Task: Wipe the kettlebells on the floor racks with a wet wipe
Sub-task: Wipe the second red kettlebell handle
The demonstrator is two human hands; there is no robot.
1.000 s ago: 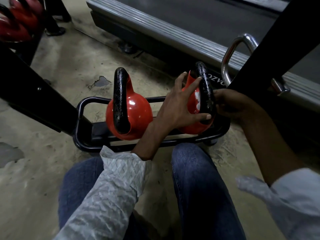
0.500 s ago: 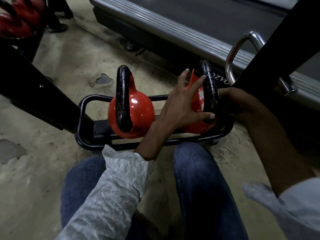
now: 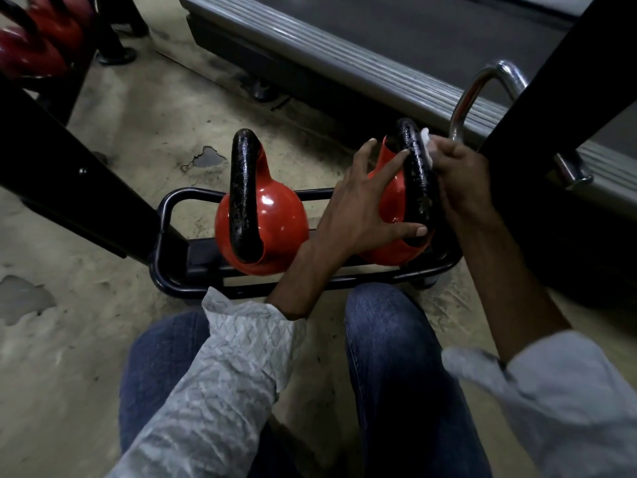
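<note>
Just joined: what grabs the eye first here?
Two red kettlebells stand on a black floor rack mid-frame: the left kettlebell untouched, the right kettlebell under both hands. The left hand spreads over its body while the right hand holds a white wipe against its black handle.

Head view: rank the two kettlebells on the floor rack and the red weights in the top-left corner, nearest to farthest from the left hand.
1. Right kettlebell: under the left hand, which touches it.
2. Left kettlebell: same rack, to the hand's left.
3. Red weights: far top-left corner, across the floor.
</note>
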